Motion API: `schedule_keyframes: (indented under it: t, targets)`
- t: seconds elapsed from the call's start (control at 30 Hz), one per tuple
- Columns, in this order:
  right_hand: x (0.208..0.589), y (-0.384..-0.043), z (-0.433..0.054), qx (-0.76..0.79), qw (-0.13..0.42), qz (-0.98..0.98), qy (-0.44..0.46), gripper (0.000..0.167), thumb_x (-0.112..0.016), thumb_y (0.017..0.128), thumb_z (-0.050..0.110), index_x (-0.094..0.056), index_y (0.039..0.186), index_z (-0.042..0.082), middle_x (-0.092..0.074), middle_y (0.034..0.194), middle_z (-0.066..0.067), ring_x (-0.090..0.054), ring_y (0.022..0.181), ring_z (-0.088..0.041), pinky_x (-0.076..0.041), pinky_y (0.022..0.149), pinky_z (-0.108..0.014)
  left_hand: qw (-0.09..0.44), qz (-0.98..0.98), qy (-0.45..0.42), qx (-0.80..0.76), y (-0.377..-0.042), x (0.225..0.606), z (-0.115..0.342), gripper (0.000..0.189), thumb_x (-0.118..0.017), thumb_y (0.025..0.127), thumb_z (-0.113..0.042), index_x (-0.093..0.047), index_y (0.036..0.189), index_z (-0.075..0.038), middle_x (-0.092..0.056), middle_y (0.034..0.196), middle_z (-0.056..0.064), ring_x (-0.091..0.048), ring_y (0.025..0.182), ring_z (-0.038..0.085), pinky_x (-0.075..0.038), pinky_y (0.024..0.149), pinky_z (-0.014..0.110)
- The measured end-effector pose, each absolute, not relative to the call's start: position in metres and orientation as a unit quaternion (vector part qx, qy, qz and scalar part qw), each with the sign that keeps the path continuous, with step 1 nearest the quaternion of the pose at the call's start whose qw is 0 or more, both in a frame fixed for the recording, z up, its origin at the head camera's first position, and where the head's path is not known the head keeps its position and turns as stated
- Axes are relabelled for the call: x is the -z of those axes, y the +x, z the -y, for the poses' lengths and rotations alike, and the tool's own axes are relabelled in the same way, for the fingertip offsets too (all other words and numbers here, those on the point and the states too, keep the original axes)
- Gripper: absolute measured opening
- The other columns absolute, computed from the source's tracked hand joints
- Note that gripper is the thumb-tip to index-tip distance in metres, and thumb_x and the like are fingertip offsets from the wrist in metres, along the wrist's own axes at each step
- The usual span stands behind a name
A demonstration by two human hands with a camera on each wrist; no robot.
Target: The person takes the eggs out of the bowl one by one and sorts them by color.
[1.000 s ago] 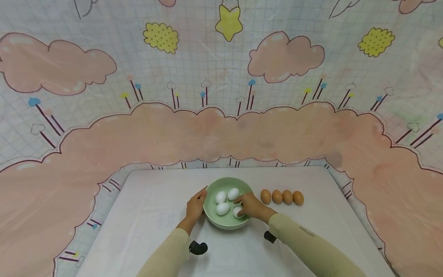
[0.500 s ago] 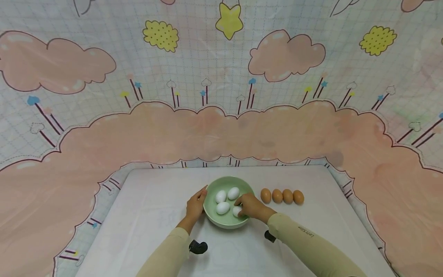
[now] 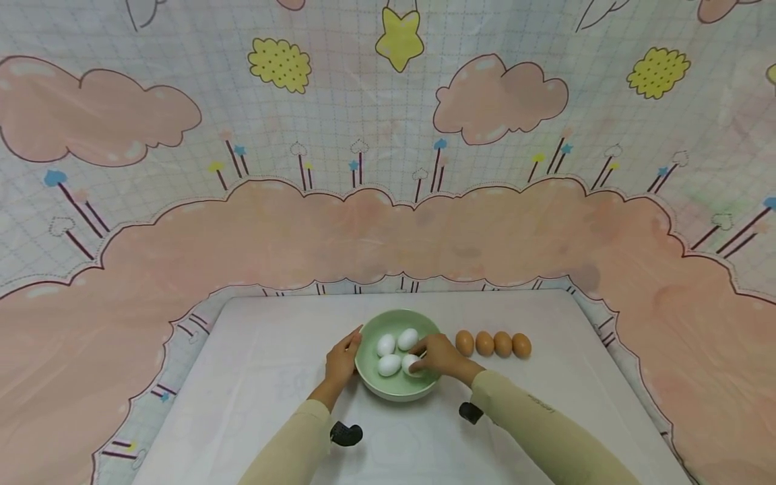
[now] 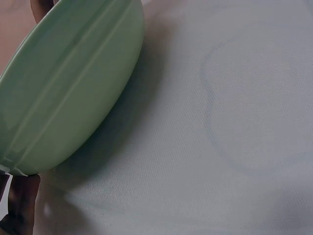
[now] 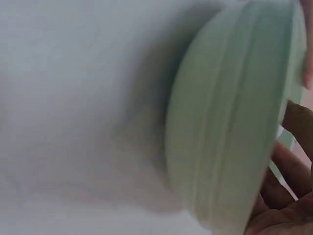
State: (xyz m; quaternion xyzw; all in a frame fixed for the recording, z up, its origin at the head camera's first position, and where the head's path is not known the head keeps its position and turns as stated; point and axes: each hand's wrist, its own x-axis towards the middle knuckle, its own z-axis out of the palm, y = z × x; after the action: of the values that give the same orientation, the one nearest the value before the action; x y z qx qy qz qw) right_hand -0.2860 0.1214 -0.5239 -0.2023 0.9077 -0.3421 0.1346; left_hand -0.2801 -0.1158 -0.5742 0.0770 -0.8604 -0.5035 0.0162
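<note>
Table [image 3: 212, 404], white-covered. A pale green bowl [image 3: 397, 396] sits upright near its middle, raised bands running round the outer wall. The person's hands are apart from each other, one at each side of the bowl.

Left hand [image 3: 342, 360]: holds the bowl at its left side, fingers along the outer wall, tips up at the rim. The left wrist view catches only dark bits of hand at the bowl's edges; how the thumb lies, I cannot tell.

Right hand [image 3: 445, 356]: in over the right rim, thumb and fingers pinching a white egg [image 3: 411, 364] in the near right part of the bowl. From the right wrist, fingers bend past the rim and the wall hides nearly all of the egg.

Three other white eggs [image 3: 389, 365] lie in the bowl: one just left of the pinched egg, touching or not I cannot say; two farther back, side by side.

Four brown eggs [image 3: 484, 343] on the table, right of the bowl, in a close row beyond the right forearm.

Beige sleeves [image 3: 545, 424], blurred lettering on the right one. A black piece [image 3: 347, 434] below each wrist. Patterned backdrop [image 3: 388, 236] behind: peach clouds, a yellow star, small stick shapes.
</note>
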Motion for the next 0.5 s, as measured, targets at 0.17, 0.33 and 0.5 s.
schedule_keyframes:
  t: [0.17, 0.33, 0.5]
  targets:
    - [0.519, -0.284, -0.125, 0.412, 0.180, -0.884, -0.127, 0.033, -0.084, 0.079, 0.024, -0.076, 0.105, 0.005, -0.074, 0.099, -0.005, -0.067, 0.080, -0.011, -0.056, 0.070, -0.026, 0.014, 0.862, 0.077, 0.502, -0.279, 0.573, 0.116, 0.047, -0.042, 0.105, -0.045, -0.056, 0.141, -0.017, -0.055, 0.141, 0.016, -0.046, 0.134, 0.043, -0.036, 0.109, 0.059]
    - [0.520, -0.282, -0.132, 0.498, 0.211, -0.837, -0.086, 0.034, -0.080, 0.084, 0.022, -0.074, 0.109, 0.001, -0.074, 0.103, -0.008, -0.070, 0.078, -0.013, -0.060, 0.071, -0.029, 0.014, 0.862, 0.077, 0.501, -0.279, 0.573, 0.116, 0.047, -0.042, 0.105, -0.044, -0.056, 0.141, -0.017, -0.056, 0.141, 0.016, -0.046, 0.134, 0.042, -0.037, 0.109, 0.058]
    - [0.518, -0.279, -0.141, 0.581, 0.247, -0.774, -0.050, 0.039, -0.074, 0.090, 0.016, -0.066, 0.118, -0.008, -0.071, 0.107, -0.011, -0.071, 0.083, -0.016, -0.060, 0.076, -0.032, 0.012, 0.860, 0.078, 0.504, -0.280, 0.574, 0.116, 0.048, -0.042, 0.105, -0.045, -0.056, 0.141, -0.018, -0.054, 0.142, 0.015, -0.044, 0.135, 0.042, -0.035, 0.110, 0.059]
